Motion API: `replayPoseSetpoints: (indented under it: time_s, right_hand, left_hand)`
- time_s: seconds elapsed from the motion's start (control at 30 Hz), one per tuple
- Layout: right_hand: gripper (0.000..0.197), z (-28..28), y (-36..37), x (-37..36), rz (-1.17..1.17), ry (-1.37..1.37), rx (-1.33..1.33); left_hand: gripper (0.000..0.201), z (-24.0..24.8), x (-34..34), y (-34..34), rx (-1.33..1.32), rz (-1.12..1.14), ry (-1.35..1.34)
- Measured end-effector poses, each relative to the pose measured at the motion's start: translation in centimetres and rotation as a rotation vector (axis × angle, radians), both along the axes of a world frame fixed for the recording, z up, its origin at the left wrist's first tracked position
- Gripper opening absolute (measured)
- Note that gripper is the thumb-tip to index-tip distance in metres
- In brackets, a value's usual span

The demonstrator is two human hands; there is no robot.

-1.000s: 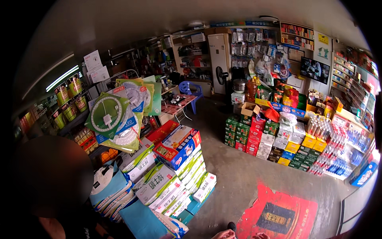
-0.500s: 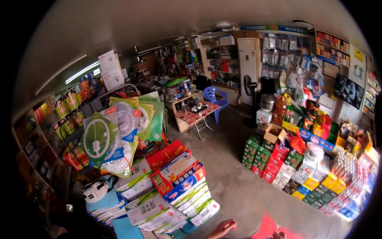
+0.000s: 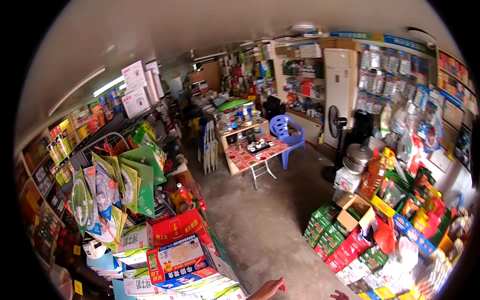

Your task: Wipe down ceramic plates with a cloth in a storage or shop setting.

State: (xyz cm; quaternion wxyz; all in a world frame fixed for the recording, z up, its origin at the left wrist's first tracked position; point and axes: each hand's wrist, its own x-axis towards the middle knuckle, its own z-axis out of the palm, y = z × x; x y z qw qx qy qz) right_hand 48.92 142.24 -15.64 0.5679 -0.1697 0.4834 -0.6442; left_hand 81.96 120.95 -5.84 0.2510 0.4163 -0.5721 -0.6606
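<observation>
At the bottom edge, just right of the stacked cartons, my left hand [image 3: 271,288] reaches in with loosely bent fingers, thumb apart, and nothing visible in it. Only the fingertips of my right hand [image 3: 340,296] show farther right, slightly spread over the grey floor [image 3: 270,230]; the rest is below the picture. No object shows in those fingers. Nearest to my left hand is a stack of white and green milk cartons [image 3: 142,284], with a blue and red drink carton [image 3: 182,256] on top. Neither hand visibly touches anything.
A red-topped folding table [image 3: 255,152] with a tea tray and a blue plastic chair [image 3: 290,137] stand ahead. At right, drink cases [image 3: 325,225] are stacked beside an opened cardboard box [image 3: 355,212]. Packaged round lamp panels [image 3: 102,192] hang at left. A black fan [image 3: 336,121] stands behind.
The view has moved forward and turned right, so the table and chair look nearer. The red sheet-like thing by my right hand is out of view. Both hands sit lower in the picture.
</observation>
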Motion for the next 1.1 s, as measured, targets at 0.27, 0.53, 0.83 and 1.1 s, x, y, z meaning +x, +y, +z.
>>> replayPoseSetpoints:
  time_s: [0.27, 0.53, 0.83, 1.1]
  right_hand:
    - [0.068, 3.4, -30.5, -5.0, 0.602, 0.208, -0.007]
    - [0.042, -1.1, -58.2, -3.6, 0.719, -0.142, -0.055]
    - [0.039, 1.0, -76.3, -5.7, 0.47, -0.124, 0.161]
    - [0.007, -4.5, -94.2, -11.6, 0.167, 0.118, 0.157]
  left_hand:
    - [0.029, 1.4, -2.4, -15.8, 0.204, 0.361, 0.165]
    - [0.018, 0.0, -2.0, -43.0, 0.024, 0.391, 0.268]
    - [0.018, 3.9, -3.7, -67.4, 0.101, 0.275, 0.327]
    - [0.021, 0.5, -12.5, -87.9, 0.05, 0.15, 0.301]
